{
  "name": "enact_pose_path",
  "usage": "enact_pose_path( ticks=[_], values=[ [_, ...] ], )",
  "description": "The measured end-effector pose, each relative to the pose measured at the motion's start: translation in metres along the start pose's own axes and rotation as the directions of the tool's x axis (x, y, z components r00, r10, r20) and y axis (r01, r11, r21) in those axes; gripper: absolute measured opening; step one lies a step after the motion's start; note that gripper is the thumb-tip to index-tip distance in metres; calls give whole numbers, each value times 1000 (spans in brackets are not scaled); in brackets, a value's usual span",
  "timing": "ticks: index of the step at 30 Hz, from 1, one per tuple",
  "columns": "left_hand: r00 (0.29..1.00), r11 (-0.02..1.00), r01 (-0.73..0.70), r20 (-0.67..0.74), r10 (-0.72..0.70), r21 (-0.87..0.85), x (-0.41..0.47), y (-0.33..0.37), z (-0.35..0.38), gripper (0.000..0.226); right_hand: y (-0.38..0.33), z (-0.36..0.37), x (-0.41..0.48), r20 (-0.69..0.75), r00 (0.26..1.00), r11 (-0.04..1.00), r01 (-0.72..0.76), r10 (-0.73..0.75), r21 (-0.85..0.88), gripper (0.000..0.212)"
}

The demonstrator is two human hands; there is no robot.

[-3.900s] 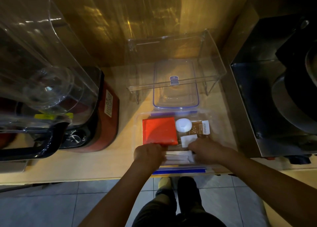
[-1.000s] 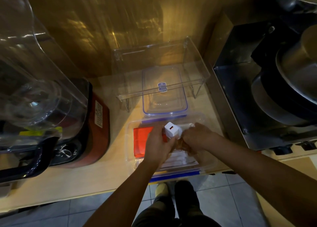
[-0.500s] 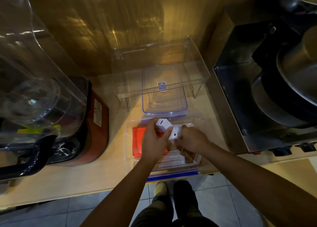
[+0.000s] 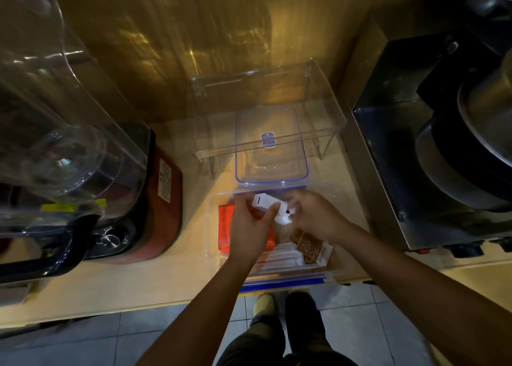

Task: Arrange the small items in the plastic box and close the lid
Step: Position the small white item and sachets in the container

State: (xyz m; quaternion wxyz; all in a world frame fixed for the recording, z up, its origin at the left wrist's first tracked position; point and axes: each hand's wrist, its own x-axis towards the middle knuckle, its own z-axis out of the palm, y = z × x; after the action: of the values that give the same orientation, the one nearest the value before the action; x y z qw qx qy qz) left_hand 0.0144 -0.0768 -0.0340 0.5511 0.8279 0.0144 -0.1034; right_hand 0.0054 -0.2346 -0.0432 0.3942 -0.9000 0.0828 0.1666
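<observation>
The clear plastic box [image 4: 212, 227] sits open at the counter's front edge. Inside lie a red flat item [image 4: 225, 228], brown sachets [image 4: 309, 243] and white packets [image 4: 279, 259]. My left hand [image 4: 249, 227] holds a white charger block [image 4: 264, 201] above the box's far part. My right hand [image 4: 313, 216] pinches a second white block [image 4: 285, 217] that touches the first. The box's clear lid [image 4: 271, 147] with a blue rim lies flat just behind the box, under a clear acrylic riser.
A clear acrylic riser [image 4: 327, 116] stands over the lid at the back. A red and black blender base [image 4: 144, 207] with a clear jug [image 4: 55, 133] fills the left. A steel appliance [image 4: 432, 144] stands at the right. Tiled floor lies below the counter edge.
Both hands rose from the box's near part to its far part, each taking up a white block. In the last half second the blocks shifted slightly away from me and stayed together.
</observation>
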Motion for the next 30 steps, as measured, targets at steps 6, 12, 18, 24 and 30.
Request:
enact_pose_path(
  ticks=[6,12,18,24,30],
  values=[
    [976,952,217,59,-209,-217,1,12,5,20,-10,-18,-17,7,995,967,92,-96,239,34],
    [972,998,31,231,-44,57,-3,13,1,46,-7,-33,-23,187,982,961,-68,18,268,11],
    [815,509,-569,522,250,645,0,-5,2,56,-15,-35,-15,392,909,951,-233,139,203,15],
    [785,433,-614,567,249,660,-2,-14,16,57,-12,-27,-12,355,926,991,-130,129,-20,11],
    [782,433,-612,588,206,662,2,-15,20,47,-11,-22,-12,352,921,986,-148,166,-76,27]
  ],
)
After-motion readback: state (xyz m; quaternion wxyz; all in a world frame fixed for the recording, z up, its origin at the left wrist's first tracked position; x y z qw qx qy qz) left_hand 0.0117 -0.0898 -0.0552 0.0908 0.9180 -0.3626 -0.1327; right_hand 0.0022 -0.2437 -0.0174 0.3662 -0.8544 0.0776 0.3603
